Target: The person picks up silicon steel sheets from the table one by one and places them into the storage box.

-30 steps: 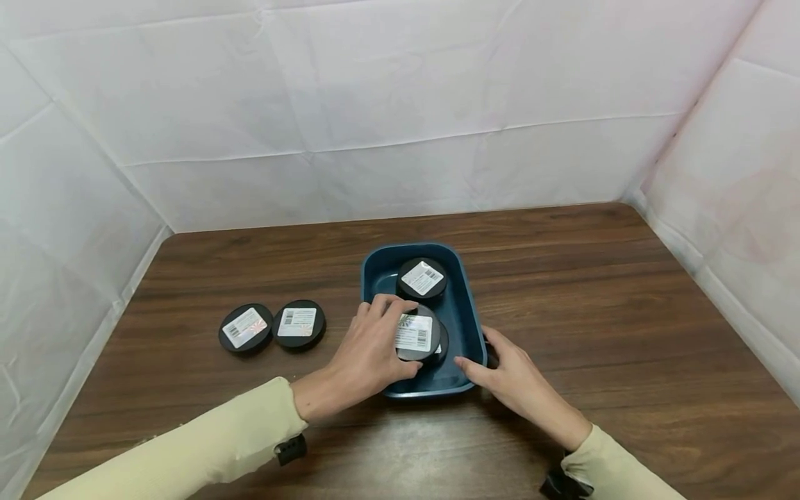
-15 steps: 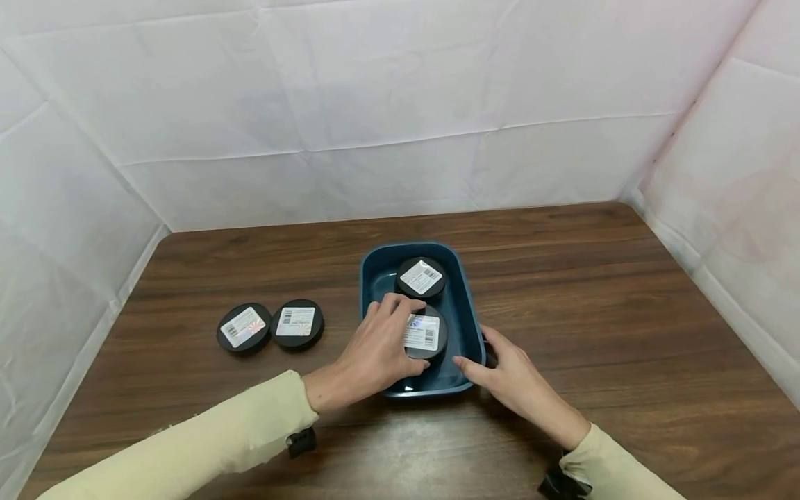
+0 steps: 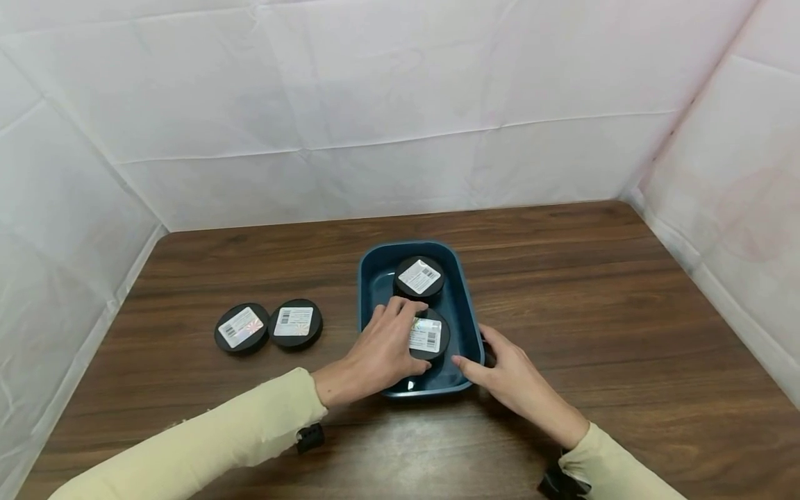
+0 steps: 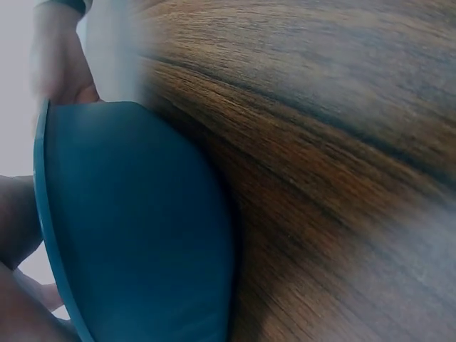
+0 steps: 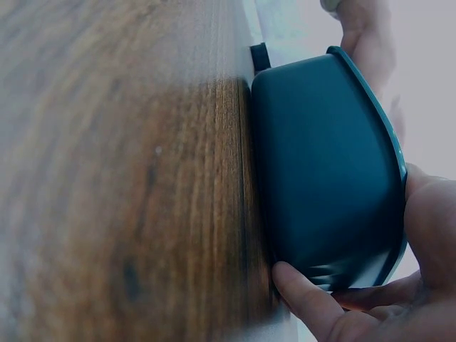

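Your desk [image 3: 562, 312] looks like dark wood, streaked with grain and catching a soft sheen along your side. The blue tray [image 3: 460, 305] is smooth plastic, glossy along its rim. The round black containers [image 3: 242, 329] look like matt plastic, their white labels [image 3: 293, 321] like smooth paper. Your sleeves [image 3: 200, 444] are matt cloth; the white wall sheeting [image 3: 400, 104] looks like creased fabric.

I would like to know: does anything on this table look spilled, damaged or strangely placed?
Nothing stands out: no spill or damage shows. The leftmost black disc and its neighbour lie flat beside the blue tray; inside it, the left hand holds another disc.
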`<state>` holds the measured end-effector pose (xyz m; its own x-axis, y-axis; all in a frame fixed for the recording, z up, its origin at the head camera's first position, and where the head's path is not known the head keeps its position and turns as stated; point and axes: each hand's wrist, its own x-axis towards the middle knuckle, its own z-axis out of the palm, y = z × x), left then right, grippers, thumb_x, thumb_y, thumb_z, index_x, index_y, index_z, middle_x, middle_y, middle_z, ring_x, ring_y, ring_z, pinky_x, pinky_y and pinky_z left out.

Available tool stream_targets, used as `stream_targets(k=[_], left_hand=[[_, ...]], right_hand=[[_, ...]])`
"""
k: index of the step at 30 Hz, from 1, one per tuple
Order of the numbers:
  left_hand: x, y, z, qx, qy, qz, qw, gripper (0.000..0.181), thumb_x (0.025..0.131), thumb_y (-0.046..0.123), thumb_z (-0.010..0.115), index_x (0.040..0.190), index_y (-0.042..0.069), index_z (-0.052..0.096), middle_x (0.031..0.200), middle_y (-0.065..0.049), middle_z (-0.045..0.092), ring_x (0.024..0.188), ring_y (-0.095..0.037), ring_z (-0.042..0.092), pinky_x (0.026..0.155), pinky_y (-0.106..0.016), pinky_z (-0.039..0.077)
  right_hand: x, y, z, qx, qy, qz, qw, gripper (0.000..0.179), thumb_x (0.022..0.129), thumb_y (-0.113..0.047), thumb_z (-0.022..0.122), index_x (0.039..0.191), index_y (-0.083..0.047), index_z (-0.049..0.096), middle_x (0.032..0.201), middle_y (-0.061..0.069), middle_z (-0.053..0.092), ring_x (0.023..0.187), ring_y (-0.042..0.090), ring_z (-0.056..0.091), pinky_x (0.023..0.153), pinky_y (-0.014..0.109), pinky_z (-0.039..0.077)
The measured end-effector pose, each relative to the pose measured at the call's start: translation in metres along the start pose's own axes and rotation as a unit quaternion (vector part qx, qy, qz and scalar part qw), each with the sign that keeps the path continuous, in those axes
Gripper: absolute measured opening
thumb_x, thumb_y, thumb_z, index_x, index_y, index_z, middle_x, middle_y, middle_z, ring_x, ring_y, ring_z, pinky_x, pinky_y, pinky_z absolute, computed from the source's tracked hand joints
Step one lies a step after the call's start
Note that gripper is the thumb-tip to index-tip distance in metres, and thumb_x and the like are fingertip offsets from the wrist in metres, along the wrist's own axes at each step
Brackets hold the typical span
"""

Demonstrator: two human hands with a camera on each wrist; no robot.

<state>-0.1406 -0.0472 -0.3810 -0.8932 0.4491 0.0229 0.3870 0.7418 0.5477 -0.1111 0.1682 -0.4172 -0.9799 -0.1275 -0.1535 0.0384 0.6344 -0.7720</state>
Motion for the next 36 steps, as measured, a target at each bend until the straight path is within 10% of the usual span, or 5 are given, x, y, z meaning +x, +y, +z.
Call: stream_targets(k=[36], left_hand=[[-0.0052, 0.002, 0.0008, 0.01, -0.017, 0.001, 0.9998, 0.085, 0.079, 0.015, 0.086, 0.149, 0.003, 0.04, 0.144, -0.022, 0.045, 0.118, -0.036, 0.05, 0.098, -0.049, 0.05]], right_hand=[[-0.0003, 0.0009, 0.0001, 0.015, -0.007, 0.0, 0.9999, 0.068, 0.093, -0.042, 0.069, 0.148, -0.009, 0.045, 0.137, 0.016, 0.06, 0.114, 0.023, 0.063, 0.094, 0.039, 0.054]])
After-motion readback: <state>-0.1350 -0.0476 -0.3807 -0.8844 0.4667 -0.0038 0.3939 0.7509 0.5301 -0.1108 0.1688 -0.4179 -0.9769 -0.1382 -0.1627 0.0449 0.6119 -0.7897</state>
